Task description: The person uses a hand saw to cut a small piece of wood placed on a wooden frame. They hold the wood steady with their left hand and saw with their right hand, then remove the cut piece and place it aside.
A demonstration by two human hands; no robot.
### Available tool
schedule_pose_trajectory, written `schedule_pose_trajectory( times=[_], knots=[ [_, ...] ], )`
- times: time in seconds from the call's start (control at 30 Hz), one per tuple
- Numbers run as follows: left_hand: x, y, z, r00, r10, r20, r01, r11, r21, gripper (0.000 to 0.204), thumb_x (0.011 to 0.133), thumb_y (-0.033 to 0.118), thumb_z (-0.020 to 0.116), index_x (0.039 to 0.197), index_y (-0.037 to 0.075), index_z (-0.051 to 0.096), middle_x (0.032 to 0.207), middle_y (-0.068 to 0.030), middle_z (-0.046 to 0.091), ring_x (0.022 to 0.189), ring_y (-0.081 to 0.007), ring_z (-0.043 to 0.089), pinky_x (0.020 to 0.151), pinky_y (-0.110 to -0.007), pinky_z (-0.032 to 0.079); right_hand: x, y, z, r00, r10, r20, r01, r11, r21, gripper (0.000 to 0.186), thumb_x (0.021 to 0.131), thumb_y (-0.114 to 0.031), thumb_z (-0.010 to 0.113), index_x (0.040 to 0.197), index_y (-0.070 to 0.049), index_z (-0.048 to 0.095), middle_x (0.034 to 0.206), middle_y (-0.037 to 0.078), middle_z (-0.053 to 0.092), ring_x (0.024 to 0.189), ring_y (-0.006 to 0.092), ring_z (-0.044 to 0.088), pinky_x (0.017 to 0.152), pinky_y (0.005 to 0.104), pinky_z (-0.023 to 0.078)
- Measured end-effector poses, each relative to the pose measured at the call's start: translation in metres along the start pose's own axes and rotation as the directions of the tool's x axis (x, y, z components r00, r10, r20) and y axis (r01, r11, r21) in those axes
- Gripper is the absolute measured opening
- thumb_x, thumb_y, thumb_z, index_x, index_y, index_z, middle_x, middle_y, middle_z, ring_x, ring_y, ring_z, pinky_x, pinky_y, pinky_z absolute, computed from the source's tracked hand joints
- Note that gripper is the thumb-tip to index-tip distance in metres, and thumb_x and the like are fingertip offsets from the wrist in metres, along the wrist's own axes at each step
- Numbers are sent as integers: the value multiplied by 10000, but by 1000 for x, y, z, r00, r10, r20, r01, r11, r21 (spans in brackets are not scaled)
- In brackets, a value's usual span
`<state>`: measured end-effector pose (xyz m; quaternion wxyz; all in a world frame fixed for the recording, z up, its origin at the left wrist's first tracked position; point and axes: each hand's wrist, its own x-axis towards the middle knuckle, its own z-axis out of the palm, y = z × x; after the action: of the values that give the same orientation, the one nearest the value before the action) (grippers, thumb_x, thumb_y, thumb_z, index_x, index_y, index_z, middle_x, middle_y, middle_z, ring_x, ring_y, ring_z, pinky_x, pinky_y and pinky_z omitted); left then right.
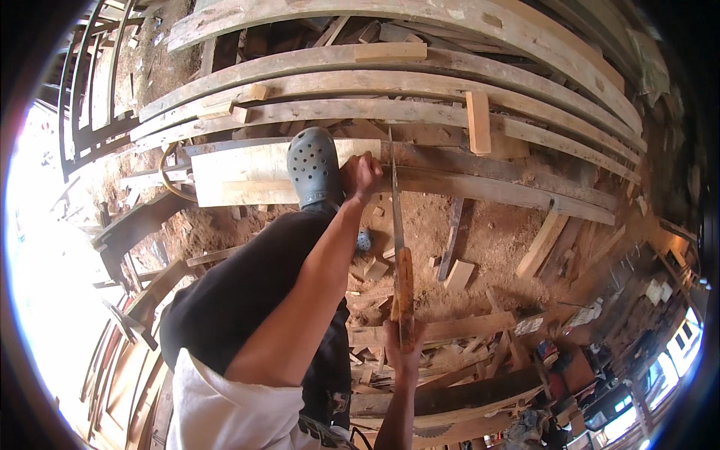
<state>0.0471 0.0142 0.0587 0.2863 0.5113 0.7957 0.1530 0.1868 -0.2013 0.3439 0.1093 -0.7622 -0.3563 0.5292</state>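
A pale wide board (240,166) lies across the wooden beams, pinned by my foot in a grey-blue clog (313,165). Just right of the clog, my left hand (362,175) is closed on the board near its right end; the fingertips are partly hidden. My right hand (405,346) grips the wooden handle of a handsaw (404,289) low in the view. The saw's thin blade points away from me, seen edge-on beside the board's right end and close to my left knuckles.
Long parallel beams (315,84) span the far side, with short blocks on them, one upright (478,122). Sawdust and offcuts (460,275) cover the ground below. A yellow ring (166,174) stands at the board's left end. A circular saw blade (442,430) shows near the lower edge.
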Motion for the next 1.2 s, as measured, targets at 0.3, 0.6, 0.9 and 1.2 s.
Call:
schedule_pose_trajectory(
  times=[0.3, 0.6, 0.9, 1.2],
  knots=[
    [4, 0, 6, 999, 12, -48, -13, 999, -30, 218, 818, 252, 548, 760, 71, 654, 715, -212, 644, 693, -396, 645, 634, -467, 493, -62, -12, -24, 984, -178, -9, 137, 787, -601, 299, 794, -215, 749, 989, -45, 600, 984, 179, 529, 886, 332, 571, 747, 448, 455],
    [0, -7, 5, 998, 48, -37, -51, 995, -90, 184, 779, 237, 562, 731, 71, 625, 697, -192, 633, 677, -383, 634, 625, -475, 487, -85, -14, -28, 977, -117, -179, 61, 954, -294, 178, 811, -102, 702, 900, 14, 599, 777, 127, 580, 741, 283, 569, 669, 410, 447],
    [-5, -20, 31, 998, 24, -50, -26, 999, -33, 176, 749, 231, 573, 759, 69, 643, 719, -204, 633, 712, -395, 630, 641, -473, 484, -46, -8, -13, 809, -587, 26, 427, 556, -713, 252, 791, -51, 681, 1023, -2, 594, 766, 96, 562, 725, 292, 571, 604, 427, 428],
    [3, -21, 28, 998, 19, -65, -20, 1000, -15, 170, 769, 220, 562, 730, 70, 631, 690, -181, 637, 669, -373, 636, 628, -442, 488, -99, -33, -40, 997, -51, -51, 43, 987, -154, 181, 779, -64, 712, 882, -15, 572, 549, 65, 470, 529, 259, 511, 556, 425, 406]
  ],
)
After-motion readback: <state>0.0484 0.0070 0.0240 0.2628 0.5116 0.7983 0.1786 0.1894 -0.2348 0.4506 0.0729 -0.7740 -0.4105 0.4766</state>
